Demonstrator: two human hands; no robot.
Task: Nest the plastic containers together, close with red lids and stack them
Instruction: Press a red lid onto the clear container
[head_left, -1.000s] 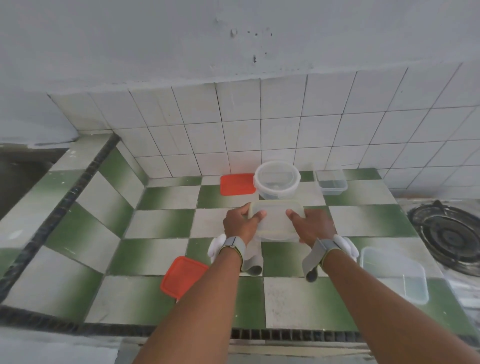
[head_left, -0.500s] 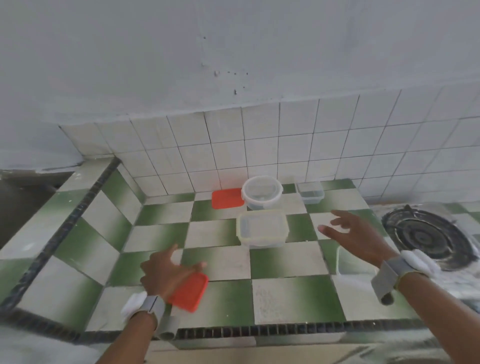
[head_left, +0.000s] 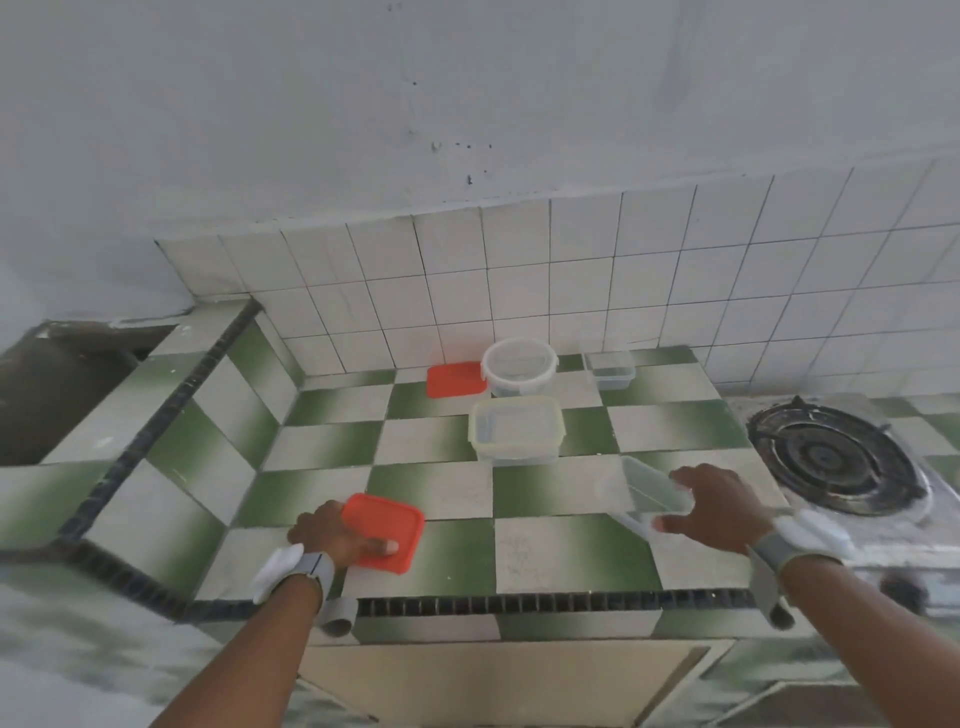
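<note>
My left hand (head_left: 337, 535) grips the near left edge of a square red lid (head_left: 387, 530) on the green-and-white tiled counter (head_left: 441, 488). My right hand (head_left: 719, 512) holds a clear rectangular container (head_left: 652, 491), tilted up off the counter. A square clear container with a yellowish rim (head_left: 517, 428) stands in the middle. Behind it are a round clear container (head_left: 519, 366), a second red lid (head_left: 456, 379) lying flat to its left, and a small clear container (head_left: 609, 370) to its right.
A black gas burner (head_left: 836, 460) sits on the right, close to my right hand. The tiled wall (head_left: 519, 270) rises behind the containers. The counter's dark-trimmed front edge (head_left: 519, 605) runs below my wrists, and a dark recess (head_left: 57, 395) lies at far left.
Both hands left the middle square container. The left went down to the near red lid and took hold of it; the right went to the clear rectangular container and tilted it up.
</note>
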